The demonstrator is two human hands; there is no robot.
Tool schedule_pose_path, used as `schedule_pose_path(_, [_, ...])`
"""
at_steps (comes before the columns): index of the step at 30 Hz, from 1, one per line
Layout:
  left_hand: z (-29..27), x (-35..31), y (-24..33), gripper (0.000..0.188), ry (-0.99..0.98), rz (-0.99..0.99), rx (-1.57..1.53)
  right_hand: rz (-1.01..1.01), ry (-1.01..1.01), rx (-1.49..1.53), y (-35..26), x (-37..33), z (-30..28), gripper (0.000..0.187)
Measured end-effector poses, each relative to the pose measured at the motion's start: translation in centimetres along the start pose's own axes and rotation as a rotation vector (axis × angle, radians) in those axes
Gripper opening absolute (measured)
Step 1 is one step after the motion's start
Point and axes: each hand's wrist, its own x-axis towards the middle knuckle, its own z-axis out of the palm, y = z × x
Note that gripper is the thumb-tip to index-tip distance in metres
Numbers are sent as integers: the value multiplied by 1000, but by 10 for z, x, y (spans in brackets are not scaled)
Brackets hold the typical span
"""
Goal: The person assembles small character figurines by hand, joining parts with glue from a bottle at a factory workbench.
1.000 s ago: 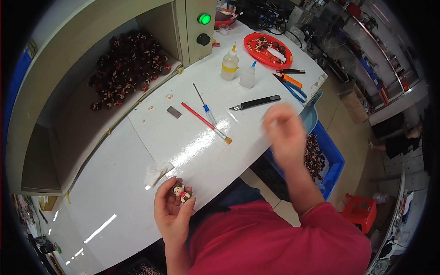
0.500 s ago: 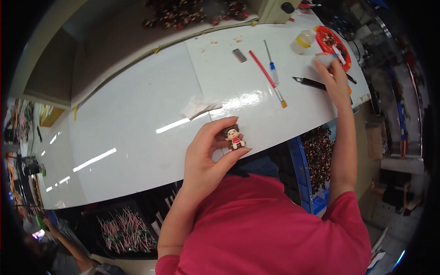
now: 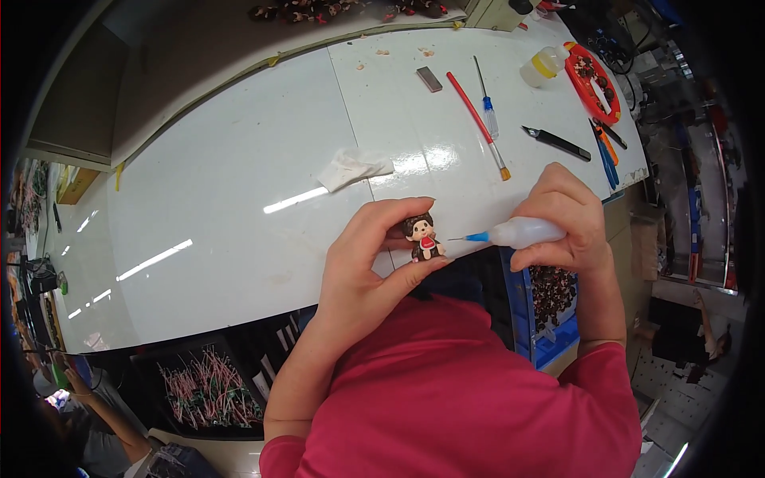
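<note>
Between thumb and fingers, my left hand [image 3: 368,255] grips a small brown figurine [image 3: 426,237] with a pale face and a red bib, upright near the table's front edge. My right hand [image 3: 570,219] is closed round a translucent squeeze bottle [image 3: 526,233] with a blue needle tip [image 3: 476,237]. The bottle lies almost level, its thin needle pointing left at the figurine, with a small gap between them. A crumpled white tissue [image 3: 351,169] lies beyond my left hand.
On the white table [image 3: 231,191] lie a red-handled brush [image 3: 478,119], a screwdriver [image 3: 488,107], a craft knife [image 3: 558,143], pliers [image 3: 607,155] and a grey block [image 3: 429,79]. A yellow-banded jar [image 3: 542,67] stands beside a red tray [image 3: 586,80]. Blue bins [image 3: 522,307] sit below the edge.
My right hand has come from beside the red tray toward me, bringing the squeeze bottle near the figurine. My left hand still holds the figurine, turned slightly.
</note>
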Motion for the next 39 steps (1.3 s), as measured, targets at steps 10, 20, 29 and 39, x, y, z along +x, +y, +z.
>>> schedule_pose_path(10, [-3, 0, 1, 48, -1, 34, 29, -62, -86, -102, 4, 8, 8, 44])
schedule_pose_path(20, [-1, 1, 0, 49, 3, 40, 50, -84, -66, -181, -5, 10, 6, 42])
schedule_pose_path(29, [-1, -2, 0, 46, 22, -4, -16, 50, -32, 117, 13, -8, 1, 39])
schedule_pose_path(39, [0, -5, -2, 44, 25, -12, -61, 488, 741, 209, 102, -10, -29, 30])
